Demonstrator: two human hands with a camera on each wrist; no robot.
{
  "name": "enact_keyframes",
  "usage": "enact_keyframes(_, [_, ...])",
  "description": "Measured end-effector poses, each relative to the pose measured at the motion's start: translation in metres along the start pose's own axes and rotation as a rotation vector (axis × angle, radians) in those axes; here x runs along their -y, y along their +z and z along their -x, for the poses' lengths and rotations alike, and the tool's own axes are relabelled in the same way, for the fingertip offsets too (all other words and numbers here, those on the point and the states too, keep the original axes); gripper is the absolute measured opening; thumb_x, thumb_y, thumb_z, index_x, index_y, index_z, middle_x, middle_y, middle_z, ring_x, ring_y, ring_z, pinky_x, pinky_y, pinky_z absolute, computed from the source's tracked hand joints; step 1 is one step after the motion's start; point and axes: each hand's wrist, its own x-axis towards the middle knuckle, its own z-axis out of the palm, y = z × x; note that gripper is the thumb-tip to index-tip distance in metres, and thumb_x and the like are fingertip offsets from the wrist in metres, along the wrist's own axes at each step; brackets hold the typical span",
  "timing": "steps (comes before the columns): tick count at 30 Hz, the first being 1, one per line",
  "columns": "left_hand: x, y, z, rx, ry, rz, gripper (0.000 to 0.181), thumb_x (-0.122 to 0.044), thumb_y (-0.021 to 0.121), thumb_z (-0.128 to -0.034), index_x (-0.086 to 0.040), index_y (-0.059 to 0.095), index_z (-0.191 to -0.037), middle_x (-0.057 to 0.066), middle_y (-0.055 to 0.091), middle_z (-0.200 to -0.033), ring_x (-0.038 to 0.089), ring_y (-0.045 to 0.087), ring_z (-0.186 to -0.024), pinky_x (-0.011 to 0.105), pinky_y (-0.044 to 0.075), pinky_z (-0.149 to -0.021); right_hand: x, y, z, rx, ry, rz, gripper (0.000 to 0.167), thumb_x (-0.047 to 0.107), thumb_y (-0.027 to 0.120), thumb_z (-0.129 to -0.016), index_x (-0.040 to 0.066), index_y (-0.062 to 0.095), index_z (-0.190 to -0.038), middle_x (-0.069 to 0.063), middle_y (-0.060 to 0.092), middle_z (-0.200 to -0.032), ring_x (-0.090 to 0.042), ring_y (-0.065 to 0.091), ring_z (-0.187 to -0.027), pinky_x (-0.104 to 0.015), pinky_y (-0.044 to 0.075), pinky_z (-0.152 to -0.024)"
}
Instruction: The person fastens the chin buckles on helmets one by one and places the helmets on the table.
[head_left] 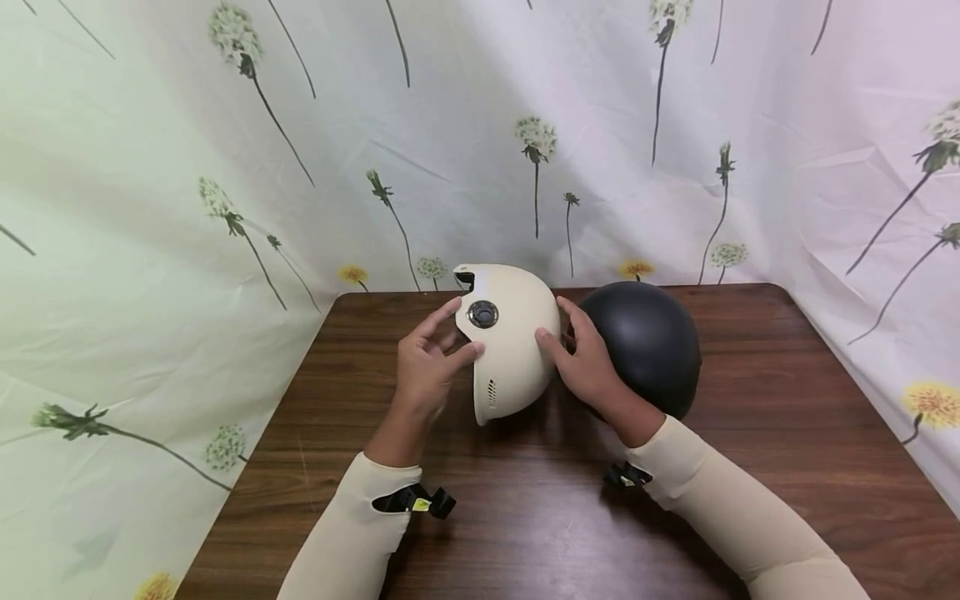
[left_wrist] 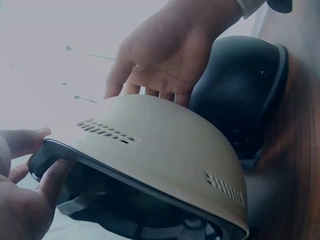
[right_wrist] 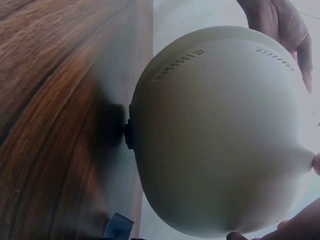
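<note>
A cream helmet lies on its side in the middle, with a round black knob facing up. My left hand pinches its rim between thumb and fingers. On the dome's right side, my right hand holds the shell with thumb and fingers spread round it. Rows of vent slots and a dark lining with straps show in the left wrist view. Dark fittings on the underside come close to the tabletop in the right wrist view; I cannot tell whether they touch it.
A matte black helmet stands on the brown wooden table, just right of the cream one and partly behind my right hand. A white curtain printed with dandelions hangs behind the table and along both sides.
</note>
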Motion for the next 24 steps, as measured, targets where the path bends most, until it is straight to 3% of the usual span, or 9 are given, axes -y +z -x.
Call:
enact_keyframes(9, [0.004, -0.008, 0.003, -0.062, -0.055, 0.131, 0.075, 0.031, 0.069, -0.0795, 0.004, 0.055, -0.148, 0.015, 0.057, -0.144, 0.02, 0.074, -0.106, 0.029, 0.062, -0.08, -0.005, 0.0, 0.004, 0.049, 0.011, 0.002, 0.076, 0.038, 0.059, -0.109, 0.008, 0.021, -0.167, -0.016, 0.021, -0.173, -0.035, 0.023, -0.159, -0.061, 0.032, -0.12])
enact_keyframes(24, [0.019, -0.015, 0.007, -0.096, -0.053, 0.32, 0.072, 0.031, 0.061, -0.084, 0.003, 0.05, -0.15, 0.014, 0.054, -0.141, 0.02, 0.069, -0.109, 0.024, 0.06, -0.079, -0.004, 0.0, 0.005, 0.048, -0.047, 0.029, 0.079, 0.038, 0.063, -0.106, 0.01, 0.022, -0.168, -0.013, 0.023, -0.171, -0.035, 0.031, -0.155, -0.064, 0.039, -0.114])
